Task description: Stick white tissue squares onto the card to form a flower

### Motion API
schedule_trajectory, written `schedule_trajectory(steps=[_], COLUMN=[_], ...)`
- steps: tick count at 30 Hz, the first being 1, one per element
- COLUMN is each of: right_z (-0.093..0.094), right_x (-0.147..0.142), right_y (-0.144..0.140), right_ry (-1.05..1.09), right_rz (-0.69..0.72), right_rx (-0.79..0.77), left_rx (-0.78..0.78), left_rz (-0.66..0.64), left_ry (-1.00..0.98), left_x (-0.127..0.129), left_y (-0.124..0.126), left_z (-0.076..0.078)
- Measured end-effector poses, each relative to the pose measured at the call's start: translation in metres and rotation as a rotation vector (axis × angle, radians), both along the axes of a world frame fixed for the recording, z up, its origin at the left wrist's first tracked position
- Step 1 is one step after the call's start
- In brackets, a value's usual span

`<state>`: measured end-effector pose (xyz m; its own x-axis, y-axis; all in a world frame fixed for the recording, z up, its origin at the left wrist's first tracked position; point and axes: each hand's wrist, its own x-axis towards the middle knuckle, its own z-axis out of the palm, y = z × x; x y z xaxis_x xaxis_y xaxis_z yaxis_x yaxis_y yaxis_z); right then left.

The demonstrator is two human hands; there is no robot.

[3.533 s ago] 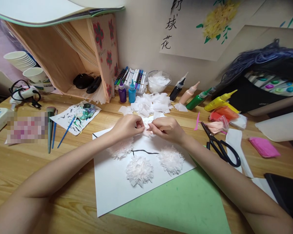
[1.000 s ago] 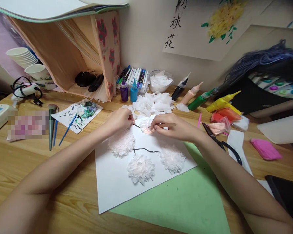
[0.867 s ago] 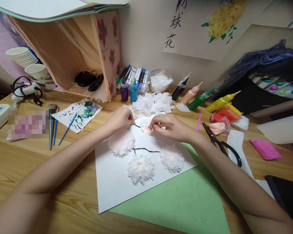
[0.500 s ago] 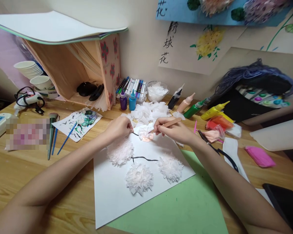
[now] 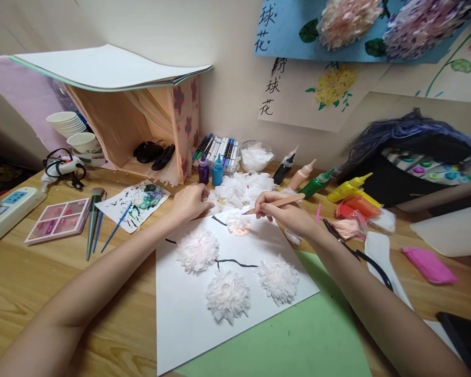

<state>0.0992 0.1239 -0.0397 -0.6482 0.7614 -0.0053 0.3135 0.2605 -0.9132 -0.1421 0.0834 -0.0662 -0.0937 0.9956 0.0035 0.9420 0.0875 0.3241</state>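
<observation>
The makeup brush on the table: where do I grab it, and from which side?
I'd pinch the makeup brush halfway along its slim green handle, from above and your side: the handle points towards you, the bristles away. Mind the blue paintbrush close on its right.

A white sheet (image 5: pixel 188 324) lies on the tabletop (image 5: pixel 121 335), bearing three full paper flowers (image 5: pixel 228 296) and, towards its far edge, a smaller flower (image 5: pixel 236 220) with a peach patch (image 5: pixel 242 230). Over the sheet's far right part, the right grip (image 5: pixel 278 209) holds a slanted wooden stick (image 5: pixel 292 200), tip by the smaller flower. At the sheet's far left, the left grip (image 5: pixel 189 201) is curled beside paper scraps (image 5: pixel 243 188). Green paper (image 5: pixel 290 335) lies partly under the sheet, scissors (image 5: pixel 340 240) right of it, brushes (image 5: pixel 92 222) left.
</observation>
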Motion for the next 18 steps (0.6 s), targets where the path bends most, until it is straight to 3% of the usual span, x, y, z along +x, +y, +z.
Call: schedule_trajectory(steps=[14,18], right_z=[0.001,-0.001], right_x=[0.002,0.001], right_y=[0.002,0.001], right_ry=[-0.020,0.090], right_rz=[0.010,0.036], right_rx=[0.022,0.002], left_rx=[0.080,0.150], left_rz=[-0.023,0.008], left_ry=[-0.222,-0.304], left_x=[-0.011,-0.008], left_y=[0.010,0.007], left_z=[0.002,0.009])
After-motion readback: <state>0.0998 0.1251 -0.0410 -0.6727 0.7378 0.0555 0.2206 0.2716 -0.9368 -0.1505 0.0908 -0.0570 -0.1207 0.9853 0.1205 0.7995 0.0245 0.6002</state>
